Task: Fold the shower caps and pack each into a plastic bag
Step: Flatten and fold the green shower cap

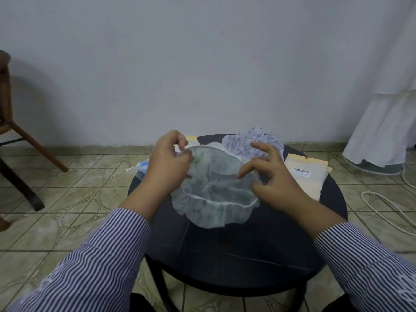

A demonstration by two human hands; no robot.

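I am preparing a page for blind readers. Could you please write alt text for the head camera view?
Two hands in striped sleeves hold a translucent shower cap open over a round black table: the left hand pinches its elastic rim, the right hand touches the opposite side. Behind lie a purple-patterned cap and paper-backed bags.

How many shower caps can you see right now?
2: a green-tinted cap held open by both hands above the table's middle, and a purple-patterned cap lying behind it at the far edge. Others may be hidden.
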